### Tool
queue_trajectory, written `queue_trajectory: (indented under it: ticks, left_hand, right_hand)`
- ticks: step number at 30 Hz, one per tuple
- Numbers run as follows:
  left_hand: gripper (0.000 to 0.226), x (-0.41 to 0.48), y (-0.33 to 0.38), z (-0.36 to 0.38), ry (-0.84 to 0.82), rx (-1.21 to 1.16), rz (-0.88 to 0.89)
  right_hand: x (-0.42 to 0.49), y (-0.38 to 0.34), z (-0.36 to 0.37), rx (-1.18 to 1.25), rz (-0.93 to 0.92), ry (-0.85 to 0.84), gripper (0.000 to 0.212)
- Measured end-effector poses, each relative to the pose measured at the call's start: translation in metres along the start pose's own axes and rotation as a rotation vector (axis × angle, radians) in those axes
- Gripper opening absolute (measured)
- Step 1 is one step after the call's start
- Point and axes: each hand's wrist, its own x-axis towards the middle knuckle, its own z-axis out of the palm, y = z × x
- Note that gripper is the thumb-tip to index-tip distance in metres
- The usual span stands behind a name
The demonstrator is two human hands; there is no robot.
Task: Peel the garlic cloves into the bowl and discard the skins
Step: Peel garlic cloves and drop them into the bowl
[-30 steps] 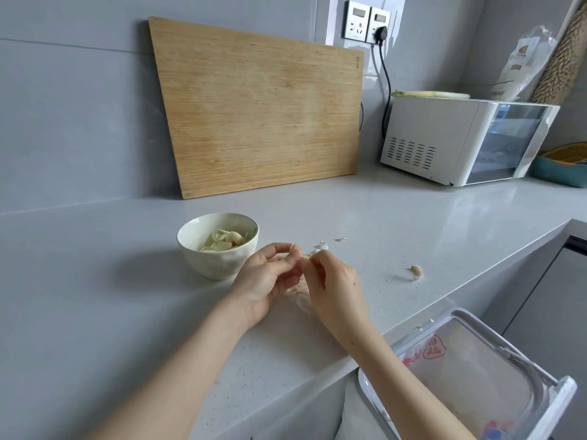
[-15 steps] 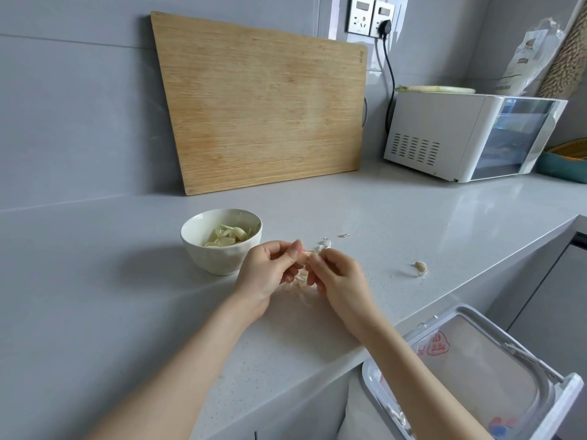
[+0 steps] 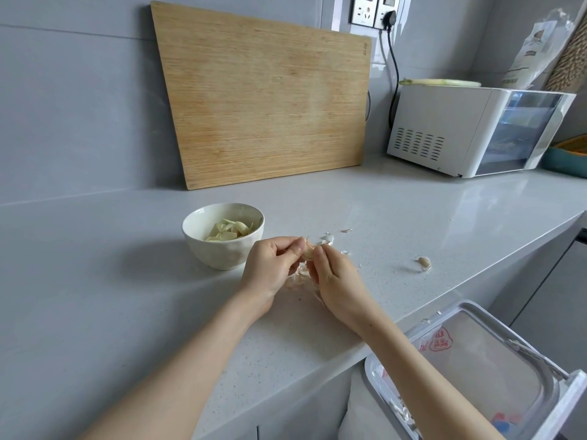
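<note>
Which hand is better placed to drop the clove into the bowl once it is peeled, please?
Left. The left hand pinches the clove and sits right beside the bowl; the right hand also grips the clove but lies on its far side, farther from the bowl.

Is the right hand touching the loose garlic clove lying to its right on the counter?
Apart. Head view: bare counter separates the loose garlic clove from the right hand, which pinches another clove.

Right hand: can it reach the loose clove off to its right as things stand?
Likely yes: only open counter lies between the right hand and the loose clove. But it is pinching the clove being peeled, so it would have to let go first.
</note>
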Motion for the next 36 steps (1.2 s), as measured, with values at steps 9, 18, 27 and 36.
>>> queue_trajectory:
  ticks: [9, 18, 27, 36]
  left_hand:
    - [0.02, -0.002, 0.001, 0.004, 0.001, -0.079, -0.038]
    - [0.016, -0.004, 0.004, 0.006, 0.013, -0.118, -0.095]
    - [0.016, -0.004, 0.006, 0.003, 0.097, 0.053, -0.034]
    - [0.025, -0.002, 0.007, 0.006, 0.141, -0.04, -0.186]
  right_hand:
    - [-0.001, -0.002, -0.009, 0.302, 0.103, -0.026, 0.039]
    - [-0.001, 0.0, -0.01, 0.333, 0.069, -0.06, 0.055]
    - [-0.002, 0.003, -0.009, 0.406, 0.075, -0.017, 0.029]
    - [-0.004, 0.003, -0.01, 0.393, -0.037, 0.001, 0.011]
